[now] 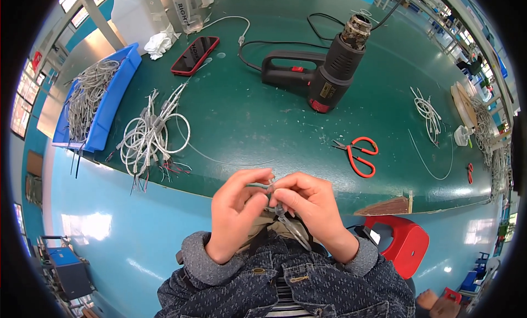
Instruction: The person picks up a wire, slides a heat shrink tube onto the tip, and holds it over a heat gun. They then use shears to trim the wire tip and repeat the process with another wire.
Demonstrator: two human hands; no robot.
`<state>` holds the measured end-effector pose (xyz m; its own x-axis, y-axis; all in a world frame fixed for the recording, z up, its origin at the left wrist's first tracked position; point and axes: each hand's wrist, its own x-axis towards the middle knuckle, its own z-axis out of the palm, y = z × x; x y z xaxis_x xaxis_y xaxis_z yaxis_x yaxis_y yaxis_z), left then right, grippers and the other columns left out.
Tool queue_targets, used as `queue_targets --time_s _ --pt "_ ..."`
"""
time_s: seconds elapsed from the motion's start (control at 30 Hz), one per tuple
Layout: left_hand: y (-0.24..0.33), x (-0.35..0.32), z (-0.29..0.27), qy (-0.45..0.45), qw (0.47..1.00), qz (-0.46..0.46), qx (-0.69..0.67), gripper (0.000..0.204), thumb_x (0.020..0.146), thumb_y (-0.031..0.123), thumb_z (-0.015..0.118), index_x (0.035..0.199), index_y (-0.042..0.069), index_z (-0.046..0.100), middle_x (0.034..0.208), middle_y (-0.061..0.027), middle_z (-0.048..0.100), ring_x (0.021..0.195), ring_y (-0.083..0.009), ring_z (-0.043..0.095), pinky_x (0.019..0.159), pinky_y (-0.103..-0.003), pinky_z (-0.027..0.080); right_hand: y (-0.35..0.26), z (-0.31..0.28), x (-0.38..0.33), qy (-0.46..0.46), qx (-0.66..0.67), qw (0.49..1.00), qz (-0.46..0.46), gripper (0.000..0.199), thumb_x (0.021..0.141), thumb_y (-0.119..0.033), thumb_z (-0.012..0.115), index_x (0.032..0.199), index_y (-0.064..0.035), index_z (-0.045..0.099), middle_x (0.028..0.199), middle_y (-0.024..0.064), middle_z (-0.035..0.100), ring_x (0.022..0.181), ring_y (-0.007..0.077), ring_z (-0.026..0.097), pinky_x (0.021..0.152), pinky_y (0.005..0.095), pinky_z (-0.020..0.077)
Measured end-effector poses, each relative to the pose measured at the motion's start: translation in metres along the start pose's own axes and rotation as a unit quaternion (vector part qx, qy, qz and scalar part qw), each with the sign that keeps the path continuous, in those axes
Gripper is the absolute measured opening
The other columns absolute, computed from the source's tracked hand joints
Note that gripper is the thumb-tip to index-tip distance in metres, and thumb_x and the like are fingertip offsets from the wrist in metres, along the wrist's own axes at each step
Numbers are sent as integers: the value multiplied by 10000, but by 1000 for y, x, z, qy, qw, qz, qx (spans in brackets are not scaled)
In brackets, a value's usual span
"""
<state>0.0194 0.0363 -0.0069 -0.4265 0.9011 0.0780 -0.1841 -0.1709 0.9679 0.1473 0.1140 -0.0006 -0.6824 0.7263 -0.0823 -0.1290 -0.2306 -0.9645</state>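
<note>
My left hand (pixel 235 211) and my right hand (pixel 312 207) meet just off the table's near edge, thumbs and fingertips pinched close together. A grey cable (pixel 293 228) runs down from between them toward my lap, with a small plug-like part near its upper end. The right thumb and forefinger press on the cable's upper end. My left fingers are curled around the same spot, and their tips partly hide what they pinch. Left of my hands lies a bundle of pale cables (pixel 155 132) with bare wire ends. To the right rest red-handled scissors (pixel 359 155), slightly spread.
A black heat gun (pixel 335 71) stands on the green table (pixel 241 131), its cord running back. At the left are a blue bin (pixel 107 120) full of cables and a phone (pixel 196 55). More cable coils (pixel 427 116) lie right. A red stool (pixel 411 244) stands below.
</note>
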Motion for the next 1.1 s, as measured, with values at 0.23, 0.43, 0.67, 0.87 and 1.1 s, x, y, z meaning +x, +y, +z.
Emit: queue_targets --time_s 0.23,0.43,0.67,0.87,1.1 --pt "-12 -8 -8 -43 953 117 276 224 835 -17 573 1047 -88 588 954 -116 611 847 -160 601 705 -273 488 9 -7 5 -44 44 996 59 102 879 -39 578 956 14 619 814 40 629 695 85 567 585 235 458" --pt "-19 -7 -26 -31 961 24 273 152 897 27 523 985 -73 595 803 -77 606 729 -128 578 624 -241 454 8 -27 29 24 -358 923 -142 175 803 -15 624 977 -19 605 828 80 599 752 197 598 621 302 470" --pt "-14 2 -27 -15 982 -6 189 146 933 56 481 974 -47 576 697 -31 513 635 -99 498 587 -239 413 43 -24 55 62 -564 792 -224 183 702 -22 665 863 -58 586 826 102 527 804 300 520 676 378 431" --pt "-6 25 -14 -29 927 140 346 148 859 29 575 1003 -4 586 701 -54 504 621 -134 493 577 -266 414 36 -27 50 50 -563 776 -280 161 682 -16 673 770 -48 542 804 94 527 775 298 491 662 378 409" --pt "-18 40 -6 -63 917 187 346 127 781 35 661 902 12 630 730 -67 536 619 -180 501 573 -306 424 0 -28 29 49 -525 807 -267 154 695 -14 675 760 -22 536 769 93 530 784 293 485 667 370 402"
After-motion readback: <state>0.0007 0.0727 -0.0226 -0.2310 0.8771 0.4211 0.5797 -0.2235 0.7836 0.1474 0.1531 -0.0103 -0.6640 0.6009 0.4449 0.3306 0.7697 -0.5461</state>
